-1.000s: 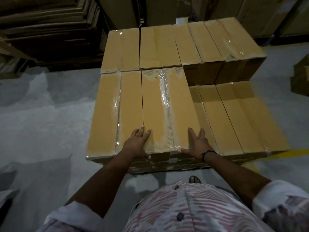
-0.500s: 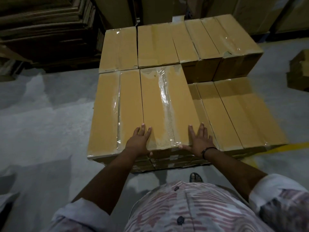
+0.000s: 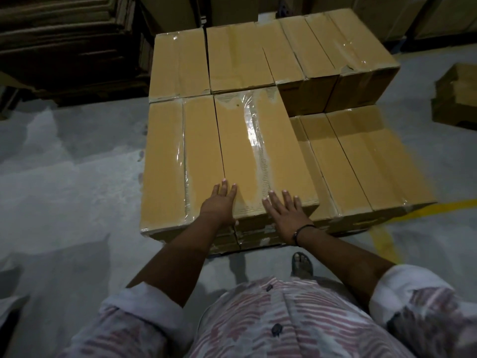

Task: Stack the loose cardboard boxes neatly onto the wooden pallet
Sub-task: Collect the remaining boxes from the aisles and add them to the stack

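Now both hands press flat on the taped box point(image 3: 260, 153).

Left hand point(image 3: 219, 205) and right hand point(image 3: 285, 213) lie wide, fingers spread, on its near end; it sits atop the stack point(image 3: 258, 58), beside the left box point(image 3: 178, 161), above lower boxes point(image 3: 361, 156).

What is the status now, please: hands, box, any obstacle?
Left hand and right hand open, flat on the near end of the taped box. Box lies in the upper layer beside its left neighbour. Nothing in the way.
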Tool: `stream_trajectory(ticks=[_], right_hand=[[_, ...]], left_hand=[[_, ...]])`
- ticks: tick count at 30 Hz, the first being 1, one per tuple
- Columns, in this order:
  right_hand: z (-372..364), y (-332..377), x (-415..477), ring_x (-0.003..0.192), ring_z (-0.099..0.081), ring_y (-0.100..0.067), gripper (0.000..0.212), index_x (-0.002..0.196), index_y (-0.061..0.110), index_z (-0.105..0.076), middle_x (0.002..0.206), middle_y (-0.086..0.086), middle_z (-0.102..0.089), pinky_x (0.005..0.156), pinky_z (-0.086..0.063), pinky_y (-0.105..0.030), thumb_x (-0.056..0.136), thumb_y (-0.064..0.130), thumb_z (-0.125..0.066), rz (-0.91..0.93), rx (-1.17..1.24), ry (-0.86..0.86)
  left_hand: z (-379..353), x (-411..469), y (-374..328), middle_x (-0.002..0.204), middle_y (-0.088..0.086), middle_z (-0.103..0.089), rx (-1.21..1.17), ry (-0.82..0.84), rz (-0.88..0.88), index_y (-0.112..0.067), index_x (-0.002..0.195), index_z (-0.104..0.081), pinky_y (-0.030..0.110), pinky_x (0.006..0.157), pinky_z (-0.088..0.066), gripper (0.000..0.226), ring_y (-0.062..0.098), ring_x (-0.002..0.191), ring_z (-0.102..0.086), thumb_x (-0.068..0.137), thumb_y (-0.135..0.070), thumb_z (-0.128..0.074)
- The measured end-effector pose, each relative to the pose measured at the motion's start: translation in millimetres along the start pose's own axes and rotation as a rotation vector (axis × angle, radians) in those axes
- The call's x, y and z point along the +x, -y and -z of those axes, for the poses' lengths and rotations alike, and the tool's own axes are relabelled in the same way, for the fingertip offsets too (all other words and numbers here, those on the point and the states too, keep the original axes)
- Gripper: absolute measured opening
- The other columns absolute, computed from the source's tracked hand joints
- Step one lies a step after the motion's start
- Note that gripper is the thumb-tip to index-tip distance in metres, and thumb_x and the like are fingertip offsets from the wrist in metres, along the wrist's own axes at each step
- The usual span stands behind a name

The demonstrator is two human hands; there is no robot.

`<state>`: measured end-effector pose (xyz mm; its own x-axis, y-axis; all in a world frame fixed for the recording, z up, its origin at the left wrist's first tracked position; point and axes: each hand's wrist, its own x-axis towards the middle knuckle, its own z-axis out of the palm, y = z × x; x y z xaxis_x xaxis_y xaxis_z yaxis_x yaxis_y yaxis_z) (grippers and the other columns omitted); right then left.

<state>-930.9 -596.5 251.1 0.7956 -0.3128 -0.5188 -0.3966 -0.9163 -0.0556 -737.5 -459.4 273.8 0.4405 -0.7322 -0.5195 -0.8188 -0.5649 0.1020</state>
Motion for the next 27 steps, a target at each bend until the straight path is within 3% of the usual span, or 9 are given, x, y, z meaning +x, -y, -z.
stream_trajectory(ticks=[9,13,16,19,22,27], right_hand=[[5.7,5.3,-1.3,0.149,0.027,-0.041,0.089,0.158,0.029,0.021,0.162,-0.003,0.034,0.122,0.008,-0.058,0.099,0.012,-0.044,-0.036,0.003,0.013],[14.6,6.2,-1.3,0.152,0.019,-0.039,0.081,0.161,0.029,0.009,0.167,-0.001,0.023,0.124,0.003,-0.057,0.103,0.031,-0.047,-0.036,0.126,0.042],[28.8,-9.7,-4.9,0.155,0.005,-0.035,0.078,0.162,0.028,0.0,0.17,0.001,0.009,0.124,-0.007,-0.054,0.102,0.039,-0.05,-0.012,0.246,0.004],[34.8,-39.5,-15.4,0.155,0.0,-0.034,0.076,0.162,0.027,-0.004,0.17,-0.001,0.003,0.124,-0.009,-0.051,0.102,0.038,-0.05,-0.054,0.335,-0.076],[38.0,-78.5,-31.8,0.155,0.0,-0.033,0.078,0.162,0.027,-0.004,0.17,-0.005,0.002,0.123,-0.008,-0.051,0.102,0.042,-0.051,-0.139,0.404,-0.13],[32.4,-160.5,-72.6,0.156,0.0,-0.03,0.08,0.162,0.028,-0.003,0.17,-0.003,0.002,0.124,-0.01,-0.052,0.101,0.055,-0.046,-0.291,0.494,-0.191]], left_hand=[[3.7,1.1,2.3,0.169,0.008,0.021,0.003,0.039,-0.002,-0.025,0.162,0.012,0.054,0.12,-0.03,0.129,0.033,0.157,0.008,0.079,-0.044,-0.085],[12.8,7.5,7.2,0.17,0.007,0.016,-0.041,0.088,0.007,-0.028,0.163,0.006,0.052,0.123,-0.025,0.124,0.033,0.157,0.002,0.078,-0.044,-0.082],[29.6,9.9,-1.7,0.171,0.012,-0.001,-0.022,0.099,0.051,-0.026,0.163,-0.011,0.05,0.118,-0.034,0.109,0.037,0.152,-0.019,0.078,-0.05,-0.075],[41.7,11.6,-37.5,0.168,0.019,-0.012,0.073,-0.046,0.105,-0.019,0.156,-0.032,0.053,0.118,-0.029,0.088,0.042,0.15,-0.02,0.085,-0.056,-0.069],[50.5,18.2,-97.5,0.169,0.02,-0.003,0.057,-0.157,0.051,-0.019,0.157,-0.031,0.053,0.121,-0.023,0.082,0.045,0.153,-0.012,0.092,-0.058,-0.062],[58.6,33.4,-203.3,0.17,0.016,-0.005,0.069,-0.176,-0.135,-0.024,0.158,-0.032,0.052,0.122,-0.023,0.079,0.041,0.154,-0.013,0.094,-0.062,-0.057]])
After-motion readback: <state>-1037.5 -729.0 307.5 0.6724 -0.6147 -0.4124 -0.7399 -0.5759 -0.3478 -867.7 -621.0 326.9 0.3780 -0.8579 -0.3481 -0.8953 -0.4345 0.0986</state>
